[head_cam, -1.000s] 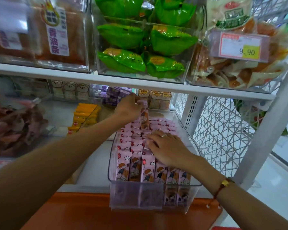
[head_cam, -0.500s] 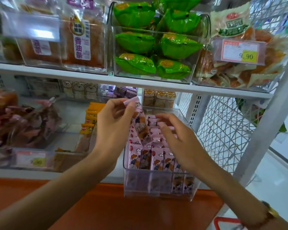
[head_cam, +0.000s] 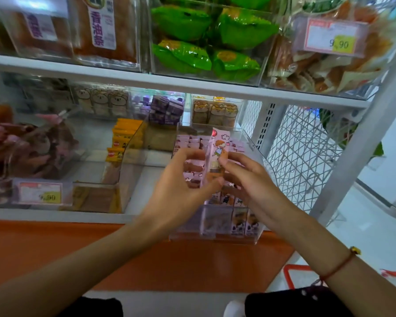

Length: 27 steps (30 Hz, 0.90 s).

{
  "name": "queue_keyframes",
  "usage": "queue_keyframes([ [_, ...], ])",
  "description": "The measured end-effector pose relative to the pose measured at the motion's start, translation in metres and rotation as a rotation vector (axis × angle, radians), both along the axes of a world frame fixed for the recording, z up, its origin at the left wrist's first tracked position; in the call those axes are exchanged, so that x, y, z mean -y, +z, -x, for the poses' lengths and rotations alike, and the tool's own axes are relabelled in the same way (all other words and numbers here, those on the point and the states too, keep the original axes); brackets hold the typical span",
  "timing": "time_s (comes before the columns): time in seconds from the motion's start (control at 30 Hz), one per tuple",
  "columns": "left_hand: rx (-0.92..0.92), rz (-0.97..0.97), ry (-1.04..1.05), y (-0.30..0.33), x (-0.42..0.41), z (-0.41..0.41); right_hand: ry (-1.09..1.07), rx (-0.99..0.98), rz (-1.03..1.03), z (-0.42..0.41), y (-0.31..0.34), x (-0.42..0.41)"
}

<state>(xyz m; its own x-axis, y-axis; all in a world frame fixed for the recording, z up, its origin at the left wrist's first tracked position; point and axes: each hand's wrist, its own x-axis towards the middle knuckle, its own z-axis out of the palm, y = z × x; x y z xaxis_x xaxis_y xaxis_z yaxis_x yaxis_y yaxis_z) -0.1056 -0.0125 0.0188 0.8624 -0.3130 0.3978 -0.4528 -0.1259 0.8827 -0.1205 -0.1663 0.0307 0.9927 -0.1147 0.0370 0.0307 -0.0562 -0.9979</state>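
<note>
Since right hand (head_cam: 254, 186) joined, packet (head_cam: 218, 147) upright (lifted)

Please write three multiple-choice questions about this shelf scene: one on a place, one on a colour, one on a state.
1. Where are the green packs?
A) upper shelf
B) lower shelf
C) floor

2. What colour is the held pack?
A) yellow
B) pink
C) blue

3. How is that pack?
A) flat in the bin
B) upright, between left hand and right hand
C) dropped on the floor

1 A: they sit above the top white board.
2 B: its wrapper is pink.
3 B: fingers of both hands pinch it upright.
</note>
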Motion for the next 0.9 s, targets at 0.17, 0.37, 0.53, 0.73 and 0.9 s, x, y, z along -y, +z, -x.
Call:
queue_keyframes([
  [0.17,0.117,-0.033,0.093,0.000,0.003,0.001,0.001,0.042,-0.104,0.001,0.000,-0.005],
  [0.37,0.115,-0.049,0.099,0.001,0.002,-0.004,0.046,0.090,-0.186,0.001,0.002,-0.004],
  [0.53,0.102,-0.083,0.048,-0.005,0.003,-0.007,0.055,0.105,-0.226,0.000,0.001,0.001],
  [0.73,0.301,-0.194,0.148,-0.001,0.003,-0.006,-0.099,0.167,-0.263,0.001,0.004,0.001],
  [0.9,-0.082,0.021,-0.153,0.009,0.006,-0.005,-0.120,0.160,-0.146,0.003,0.007,0.006],
])
